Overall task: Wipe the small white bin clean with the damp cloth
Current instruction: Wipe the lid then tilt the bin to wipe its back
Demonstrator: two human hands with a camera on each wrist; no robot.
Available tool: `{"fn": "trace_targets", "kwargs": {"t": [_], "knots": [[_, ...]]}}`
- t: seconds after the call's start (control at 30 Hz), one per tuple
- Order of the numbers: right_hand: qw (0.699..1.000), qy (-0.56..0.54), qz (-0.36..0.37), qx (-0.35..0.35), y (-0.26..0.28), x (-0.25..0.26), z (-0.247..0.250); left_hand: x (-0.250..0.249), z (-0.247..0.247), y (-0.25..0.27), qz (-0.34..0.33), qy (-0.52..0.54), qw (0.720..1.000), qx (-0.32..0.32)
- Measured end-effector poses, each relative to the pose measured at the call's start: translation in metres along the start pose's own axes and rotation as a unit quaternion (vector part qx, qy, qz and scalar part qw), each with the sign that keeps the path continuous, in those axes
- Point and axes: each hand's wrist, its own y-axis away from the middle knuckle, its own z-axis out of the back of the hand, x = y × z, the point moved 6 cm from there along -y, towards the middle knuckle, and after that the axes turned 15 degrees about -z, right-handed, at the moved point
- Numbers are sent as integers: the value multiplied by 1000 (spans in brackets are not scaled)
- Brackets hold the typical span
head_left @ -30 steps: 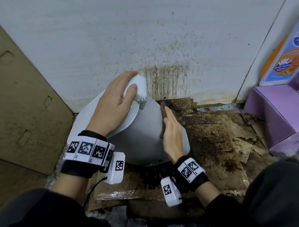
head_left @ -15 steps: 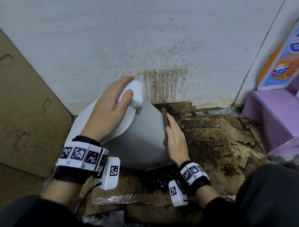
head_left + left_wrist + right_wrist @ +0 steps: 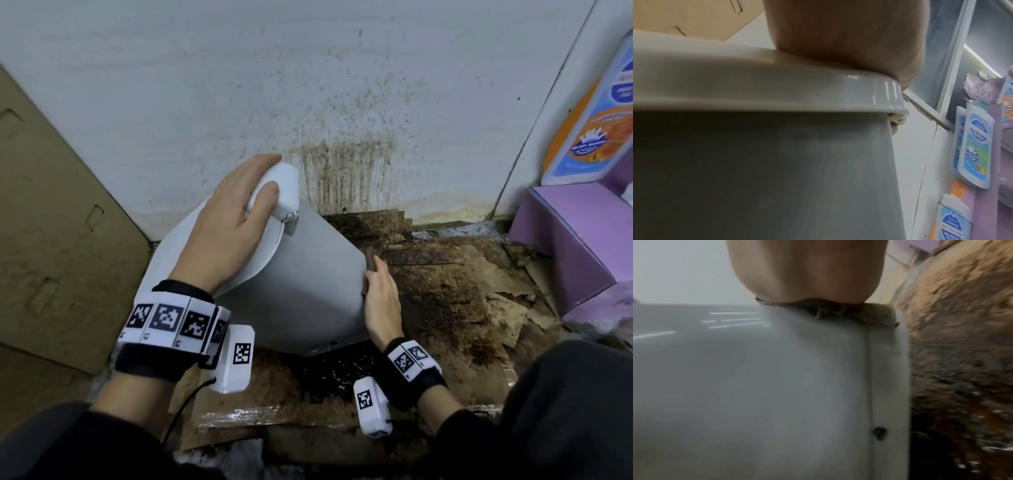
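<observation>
The small white bin [image 3: 301,284] stands tilted on the stained cardboard floor [image 3: 445,308], its top leaning left toward the cardboard panel [image 3: 51,222] and its base lifted on the near side, close to the spattered white wall [image 3: 239,85]. The left hand [image 3: 222,226] lies across the lid [image 3: 263,253], palm down, with the fingers curled over the white hinge block [image 3: 286,192] at the lid's far edge; the thumb rests on the near face of that block. The left wrist view shows the heel of the hand pressing on the lid rim [image 3: 818,91].

The right hand [image 3: 382,301] presses the brown cloth [image 3: 370,257] flat against the bin's right side, fingers straight and held together. In the right wrist view the cloth [image 3: 849,313] is caught between the palm and the grey-white wall of the bin [image 3: 777,386]; its frayed edge sticks out below the hand.

Compared with 1 second ago, the right hand has slid down the bin's side: its fingertips were then near the upper part of the wall, level with the hinge, and now sit about halfway down, with the cloth carried along. The left hand keeps the same hold on the hinge block, and the bin's tilt looks much the same. A purple box [image 3: 575,240] and a blue-and-orange pouch [image 3: 592,113] stand at the right.
</observation>
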Motion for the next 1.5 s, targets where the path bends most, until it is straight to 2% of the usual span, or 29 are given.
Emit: {"fn": "trace_targets", "kwargs": {"t": [0.17, 0.33, 0.43, 0.57, 0.73, 0.9, 1.0, 1.27, 1.5], "knots": [[997, -28, 65, 15, 36, 56, -17, 1, 0, -1, -2, -9, 1000, -1], [977, -48, 184, 93, 84, 113, -39, 1, 0, 0, -6, -9, 1000, 2], [964, -21, 243, 105, 86, 115, -42, 4, 4, 1, 0, -3, 1000, -6], [951, 22, 305, 48, 73, 100, -37, 4, 5, 2, 3, 8, 1000, -8], [963, 36, 267, 8, 42, 54, -23, 5, 7, 1, 9, 12, 1000, -10], [992, 15, 119, -30, 7, -18, 2, 3, 4, 0, 11, 17, 1000, -12], [998, 1, 57, -31, -3, -35, 6, -1, 2, -2, 6, 17, 1000, -11], [999, -23, 32, -28, 16, 2, -9, 5, 8, 1, 7, -14, 1000, -12], [984, -41, 172, 34, 70, 92, -39, 2, 1, -3, -6, -19, 1000, 0]]}}
